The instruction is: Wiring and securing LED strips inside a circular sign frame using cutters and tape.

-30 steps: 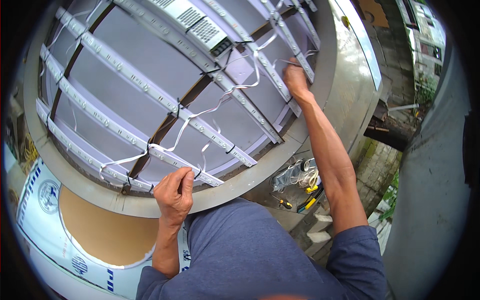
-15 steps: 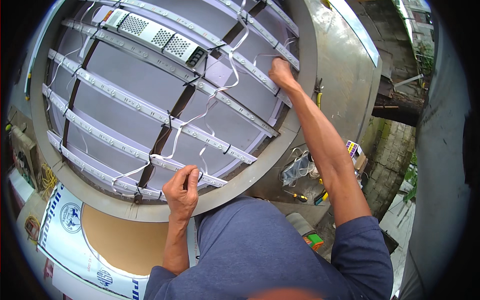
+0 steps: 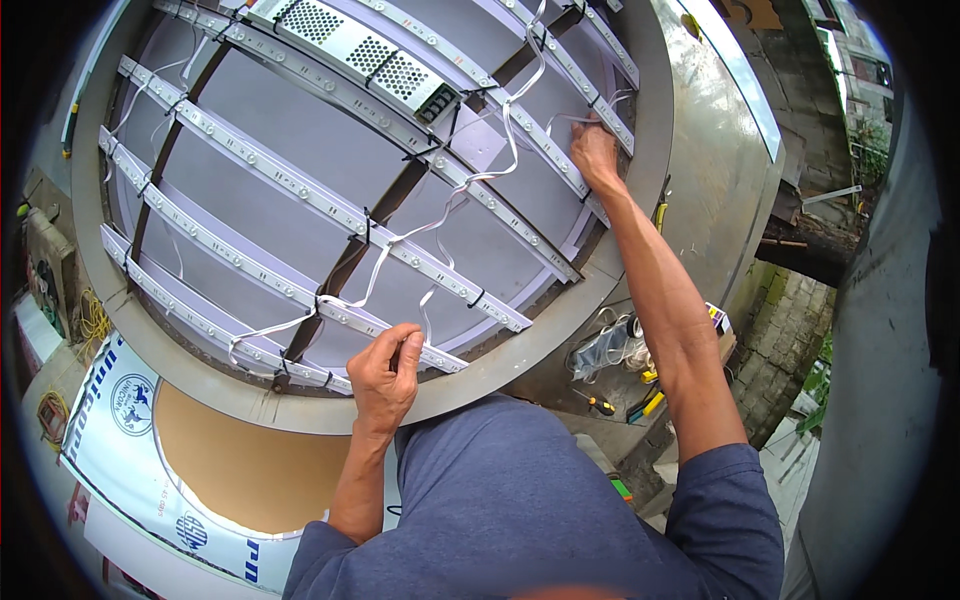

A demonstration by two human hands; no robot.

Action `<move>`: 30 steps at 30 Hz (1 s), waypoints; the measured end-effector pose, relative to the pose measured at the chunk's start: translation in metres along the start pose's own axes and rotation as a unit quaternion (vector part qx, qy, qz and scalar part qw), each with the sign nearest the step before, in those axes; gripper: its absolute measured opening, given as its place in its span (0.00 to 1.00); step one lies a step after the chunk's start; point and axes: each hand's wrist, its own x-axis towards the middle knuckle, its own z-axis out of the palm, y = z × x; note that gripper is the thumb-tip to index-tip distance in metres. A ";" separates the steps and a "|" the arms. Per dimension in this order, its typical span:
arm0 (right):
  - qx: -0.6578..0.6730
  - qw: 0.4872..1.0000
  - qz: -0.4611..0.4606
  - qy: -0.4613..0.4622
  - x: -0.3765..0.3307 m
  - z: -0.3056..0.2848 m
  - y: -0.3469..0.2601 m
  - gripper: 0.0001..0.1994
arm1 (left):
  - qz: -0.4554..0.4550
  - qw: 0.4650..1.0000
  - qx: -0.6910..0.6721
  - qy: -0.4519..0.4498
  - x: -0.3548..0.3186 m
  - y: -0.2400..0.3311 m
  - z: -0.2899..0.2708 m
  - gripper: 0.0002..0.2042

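Note:
A round metal frame (image 3: 650,90) fills the upper left, crossed by several LED bars (image 3: 270,172) fixed with black cable ties. My left hand (image 3: 385,375) is closed in a pinch by the near end of one bar, thumb against curled fingers; whatever it grips is hidden. Reaching to the frame's right side, my right hand (image 3: 597,155) is closed beside the bar ends, close to a thin white wire (image 3: 562,119). Its fingertips are mostly out of sight. A perforated metal power supply (image 3: 355,55) sits across the bars, and a white cable (image 3: 385,255) snakes over them.
A screwdriver (image 3: 600,405) and a clear plastic bag (image 3: 600,352) lie right of my body. A printed sheet with a round tan area (image 3: 240,460) lies below the frame. A grey wall or post (image 3: 890,330) rises at the far right.
The whole view has shifted, so the frame appears farther right and a little higher at its near edge. My left thumb has closed against the fingers; both hands stay near the same bars.

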 end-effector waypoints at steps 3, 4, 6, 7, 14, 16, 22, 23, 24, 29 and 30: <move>-0.004 1.000 0.004 -0.024 0.002 0.001 0.003 0.20 | -0.004 1.000 -0.005 -0.005 0.003 0.002 0.000 0.05; -0.002 1.000 -0.006 -0.022 0.003 0.003 0.004 0.21 | -0.010 1.000 -0.006 -0.014 0.003 0.002 0.000 0.04; -0.044 0.999 -0.015 -0.017 0.008 0.006 0.011 0.21 | -0.007 1.000 -0.003 -0.022 0.006 0.003 0.001 0.04; -0.088 0.996 -0.024 -0.014 0.012 0.007 0.015 0.21 | -0.006 1.000 -0.003 -0.030 0.007 0.004 0.002 0.04; -0.032 0.999 0.036 -0.022 0.014 0.007 -0.001 0.19 | -0.026 0.999 0.003 -0.048 0.005 0.000 0.001 0.04; -0.057 0.998 0.038 -0.012 0.021 0.011 0.006 0.18 | -0.017 0.999 0.010 -0.047 0.006 -0.001 0.003 0.04; -0.022 0.999 0.027 0.013 0.027 0.019 0.020 0.16 | -0.017 0.998 0.011 -0.061 0.009 0.002 0.003 0.04; -0.014 1.000 0.018 0.021 0.024 0.021 0.022 0.16 | -0.015 0.998 0.012 -0.066 0.009 0.002 0.004 0.04; -0.006 0.999 0.010 0.030 0.022 0.021 0.025 0.16 | -0.008 0.998 0.011 -0.067 0.010 0.003 0.004 0.04; -0.108 0.951 -0.062 -0.283 0.015 -0.030 -0.008 0.17 | 0.011 0.997 0.015 -0.071 0.010 0.007 0.009 0.04; -0.091 0.951 -0.065 -0.289 0.010 -0.038 -0.016 0.18 | 0.018 0.997 0.011 -0.073 0.011 0.008 0.011 0.04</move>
